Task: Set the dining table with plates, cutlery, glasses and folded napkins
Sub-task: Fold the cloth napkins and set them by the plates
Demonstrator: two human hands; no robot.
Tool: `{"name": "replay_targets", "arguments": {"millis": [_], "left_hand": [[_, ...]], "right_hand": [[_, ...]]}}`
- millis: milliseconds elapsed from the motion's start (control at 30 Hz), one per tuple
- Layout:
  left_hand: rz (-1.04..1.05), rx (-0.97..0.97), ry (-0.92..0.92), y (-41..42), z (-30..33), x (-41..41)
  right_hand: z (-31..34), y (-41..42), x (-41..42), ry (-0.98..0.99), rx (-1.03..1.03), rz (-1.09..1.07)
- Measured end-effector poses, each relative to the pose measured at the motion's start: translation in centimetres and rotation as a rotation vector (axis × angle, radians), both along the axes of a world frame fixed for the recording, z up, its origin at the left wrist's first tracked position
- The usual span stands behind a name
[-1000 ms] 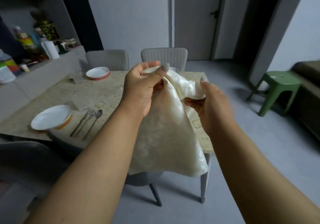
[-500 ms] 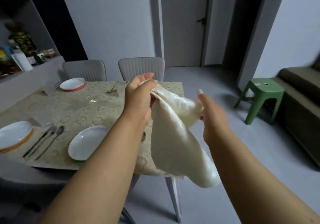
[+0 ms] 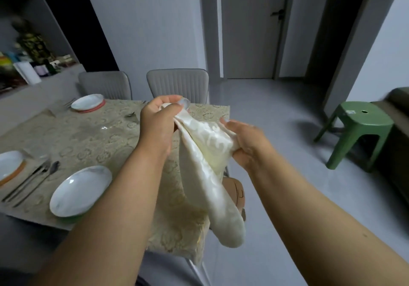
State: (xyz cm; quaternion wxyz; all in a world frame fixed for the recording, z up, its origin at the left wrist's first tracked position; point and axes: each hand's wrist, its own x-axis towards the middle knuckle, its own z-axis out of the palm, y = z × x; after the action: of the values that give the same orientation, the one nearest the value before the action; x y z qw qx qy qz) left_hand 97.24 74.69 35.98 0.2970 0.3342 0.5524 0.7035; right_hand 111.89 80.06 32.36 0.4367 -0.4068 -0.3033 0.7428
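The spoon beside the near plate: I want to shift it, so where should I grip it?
Take the spoon by its long thin handle, coming from above at the table-edge end. It lies flat with its bowl toward the table's middle, close beside the other cutlery, so pinch narrowly.

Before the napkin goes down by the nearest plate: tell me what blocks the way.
Nothing visible does. The napkin, gripped by the left hand and right hand, hangs above the table; the nearest plate has bare cloth beside it.

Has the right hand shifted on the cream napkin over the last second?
Yes. The right hand dropped lower, farther below the left hand, bunching the cream satin napkin.
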Motion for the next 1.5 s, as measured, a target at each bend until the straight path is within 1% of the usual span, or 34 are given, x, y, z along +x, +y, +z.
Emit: {"name": "replay_targets", "arguments": {"millis": [133, 333, 467, 567, 633, 767, 867, 933, 967, 1067, 1100, 1167, 1233, 1333, 1433, 1500], "left_hand": [[0.079, 0.015, 0.007, 2.8, -0.4, -1.8], [0.107, 0.179, -0.037, 8.2, 1.7, -5.0], [0.119, 0.258, -0.058, 11.6, 1.9, -7.8], [0.135, 0.239, -0.051, 13.3, 0.3, -9.9], [0.143, 0.196, -0.079, 13.9, -1.8, -11.0], [0.171, 0.042, -0.152, 14.4, -7.3, -12.6], [0.216, -0.188, -0.2, 14.4, -12.7, -13.3], [0.247, -0.351, -0.179, 14.2, -16.1, -13.6], [0.244, -0.442, -0.123, 14.2, -17.4, -13.7], [0.227, -0.788, 0.17, 14.5, -20.0, -14.0], [0.214, -0.861, 0.218, 14.7, -20.5, -14.0], [0.164, -0.95, 0.264, 15.3, -21.4, -14.0], [0.156, -1.021, 0.295, 16.2, -22.0, -14.0], [0.206, -1.099, 0.345, 17.7, -22.2, -13.9], [0.278, -1.147, 0.362, 18.4, -22.4, -13.8], [0.353, -1.142, 0.405, 18.5, -22.7, -13.6]], "right_hand": [[0.1, 4.1, -1.1, 0.044, 0.068, 0.036], [2.0, 11.1, -4.9, 0.077, 0.181, 0.061], [3.0, 15.0, -7.8, 0.057, 0.224, 0.105], [2.4, 17.7, -9.7, 0.001, 0.245, 0.135], [1.2, 19.4, -10.9, -0.063, 0.24, 0.163], [-2.7, 21.7, -12.9, -0.243, 0.214, 0.268], [-6.5, 23.0, -13.7, -0.443, 0.209, 0.396], [-9.1, 23.8, -14.0, -0.606, 0.229, 0.494], [-10.2, 24.3, -14.2, -0.69, 0.249, 0.553], [-12.6, 26.0, -14.8, -0.938, 0.337, 0.734], [-13.2, 26.8, -15.0, -1.015, 0.383, 0.765], [-14.5, 28.6, -15.6, -1.07, 0.448, 0.773], [-15.8, 30.4, -16.2, -1.043, 0.447, 0.779], [-17.9, 32.8, -17.1, -1.048, 0.468, 0.853], [-19.9, 34.7, -18.2, -1.138, 0.609, 0.911], [-21.0, 35.3, -18.9, -1.174, 0.685, 0.968]]}}
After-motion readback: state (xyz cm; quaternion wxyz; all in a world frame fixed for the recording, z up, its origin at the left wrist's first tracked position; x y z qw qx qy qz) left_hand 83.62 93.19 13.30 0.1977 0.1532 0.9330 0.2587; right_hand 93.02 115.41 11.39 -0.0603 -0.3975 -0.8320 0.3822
